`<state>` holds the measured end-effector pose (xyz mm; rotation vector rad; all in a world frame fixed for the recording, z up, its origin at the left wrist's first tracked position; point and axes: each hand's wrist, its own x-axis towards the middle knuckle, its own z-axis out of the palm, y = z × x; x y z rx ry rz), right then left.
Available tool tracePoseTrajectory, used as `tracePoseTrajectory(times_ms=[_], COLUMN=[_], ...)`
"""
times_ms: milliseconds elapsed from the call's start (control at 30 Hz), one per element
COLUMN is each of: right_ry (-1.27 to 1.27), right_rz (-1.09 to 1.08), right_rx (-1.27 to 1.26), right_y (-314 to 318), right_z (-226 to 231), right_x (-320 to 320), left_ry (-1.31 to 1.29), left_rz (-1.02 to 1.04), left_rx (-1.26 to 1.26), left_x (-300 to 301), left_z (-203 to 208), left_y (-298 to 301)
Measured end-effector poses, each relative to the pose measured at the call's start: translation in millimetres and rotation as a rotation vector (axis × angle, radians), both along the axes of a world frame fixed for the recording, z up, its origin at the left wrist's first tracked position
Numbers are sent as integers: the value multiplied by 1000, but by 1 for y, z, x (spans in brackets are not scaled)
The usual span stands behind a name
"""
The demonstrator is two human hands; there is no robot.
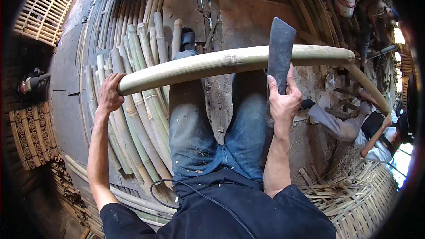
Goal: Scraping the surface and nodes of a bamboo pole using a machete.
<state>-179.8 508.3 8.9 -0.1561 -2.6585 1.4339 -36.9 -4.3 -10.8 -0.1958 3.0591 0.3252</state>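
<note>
A thick, pale bamboo pole (186, 69) lies crosswise over my thighs. My left hand (110, 93) is closed around its left end. In my right hand (284, 102) is a machete (280, 48) with a wide, dark blade, its squared tip pointing up and away from me. Thumb and fingers press on the lower part of the blade. The blade crosses in front of the pole, right of a node; whether its edge touches the bamboo I cannot tell. Below the hand, a dark length runs down beside my right thigh, partly behind my forearm.
Several cut bamboo poles (141, 106) lie side by side to my left. At the right, another person (376, 135) grips a bamboo pole (369, 86). Split strips lie in a woven bamboo basket (367, 199) at the lower right. A white bucket (344, 1) stands at the far right.
</note>
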Motion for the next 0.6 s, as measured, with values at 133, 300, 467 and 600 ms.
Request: tracePoseTrajectory(times_ms=[133, 300, 467, 600], right_ry=[-51, 58, -21, 160], right_rz=[223, 353, 6, 243], right_rx=[-2, -81, -200, -125], right_y=[-40, -35, 8, -33], right_z=[-3, -20, -11, -24], right_x=[30, 27, -1, 25], left_ry=[-13, -22, 22, -30], left_rz=[-21, -15, -31, -32], left_rx=[51, 104, 78, 83], left_x=[-1, 4, 3, -7], left_z=[0, 3, 7, 8], left_y=[-7, -8, -3, 12])
